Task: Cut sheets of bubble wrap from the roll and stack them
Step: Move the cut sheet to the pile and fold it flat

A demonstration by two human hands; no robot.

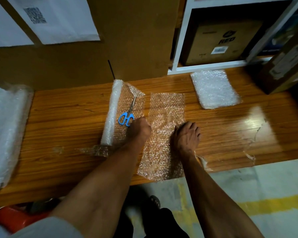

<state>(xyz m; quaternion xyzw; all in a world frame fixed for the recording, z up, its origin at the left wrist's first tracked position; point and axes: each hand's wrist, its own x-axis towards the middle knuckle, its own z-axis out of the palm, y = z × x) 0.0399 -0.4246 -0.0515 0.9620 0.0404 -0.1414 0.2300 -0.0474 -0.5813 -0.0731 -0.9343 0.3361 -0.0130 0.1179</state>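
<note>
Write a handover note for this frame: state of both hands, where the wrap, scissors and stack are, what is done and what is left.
Left hand: on the left edge of the cut sheet, beside the scissors; its grip is not visible.
Right hand: open, flat on the sheet.
Scissors lie on the unrolled wrap by the roll.
Stack: at the back right of the table.
Done: one sheet cut free, scissors put down.
Left: move the sheet onto the stack, then cut more.

Roll (112, 112) mid-frame w/ scissors (127, 114) on its loose end; cut sheet (163, 121) just right; stack (215, 88) upper right.
</note>
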